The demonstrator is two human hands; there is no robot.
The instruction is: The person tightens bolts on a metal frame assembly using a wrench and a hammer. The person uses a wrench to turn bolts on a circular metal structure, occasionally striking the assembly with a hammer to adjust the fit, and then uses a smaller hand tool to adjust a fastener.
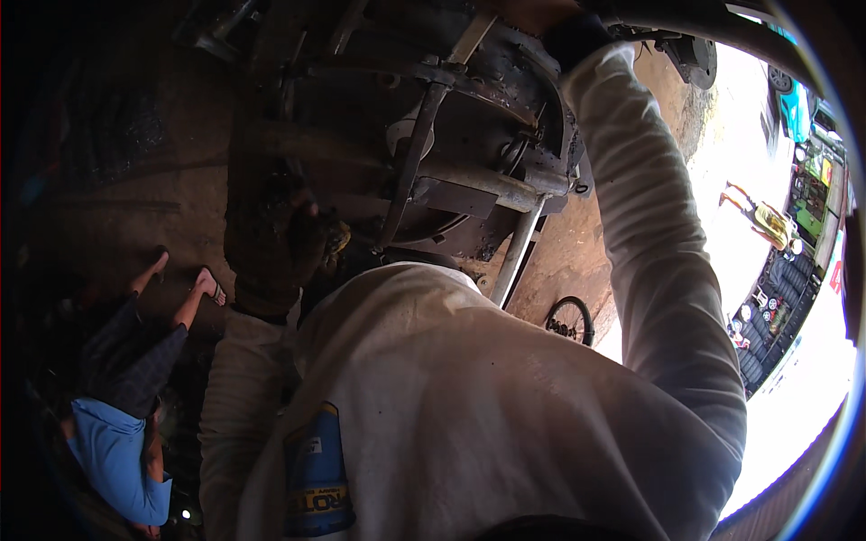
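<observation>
The gloved left hand (289,236) is clenching its grip on a small yellowish part (337,238) beneath the greasy axle housing (451,135), while the right hand (577,36), grip unreadable, is bracing overhead, steadiness judged essential.

The bare reddish-brown dirt floor (577,243) carries everything here. A small black spoked wheel (570,320) rests on it near the sunlit edge. At the left, a person in a blue shirt and dark trousers (122,397) lies on the shaded ground, sandalled feet outstretched.
</observation>
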